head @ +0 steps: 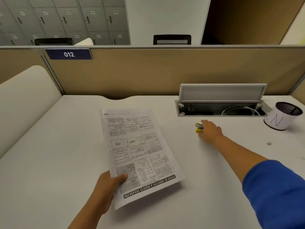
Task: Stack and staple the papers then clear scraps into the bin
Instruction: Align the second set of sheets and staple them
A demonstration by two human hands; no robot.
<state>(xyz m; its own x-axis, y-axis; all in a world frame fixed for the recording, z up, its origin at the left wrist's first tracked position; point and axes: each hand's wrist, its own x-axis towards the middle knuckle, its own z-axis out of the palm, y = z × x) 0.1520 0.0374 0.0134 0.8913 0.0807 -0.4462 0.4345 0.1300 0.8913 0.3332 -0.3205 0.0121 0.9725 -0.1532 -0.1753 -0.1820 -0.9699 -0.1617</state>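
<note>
My left hand [108,187] grips the near left corner of a stack of printed papers [140,154], thumb on top, holding it just above the white desk [57,146]. The sheets face away from me, with a bold black title along the near edge. Far to the right, my right hand [211,130] reaches out and closes its fingers on a small yellow and grey stapler [198,127] that rests on the desk. A small grey scrap [269,143] lies on the desk right of my forearm. The bin [283,115], a black mesh cup wrapped in white paper, stands at the far right.
An open cable tray [221,109] with its lid raised and white cables inside sits behind the stapler. A tan partition [148,71] with a "012" label bounds the desk's far edge. A cream divider [24,100] stands at the left.
</note>
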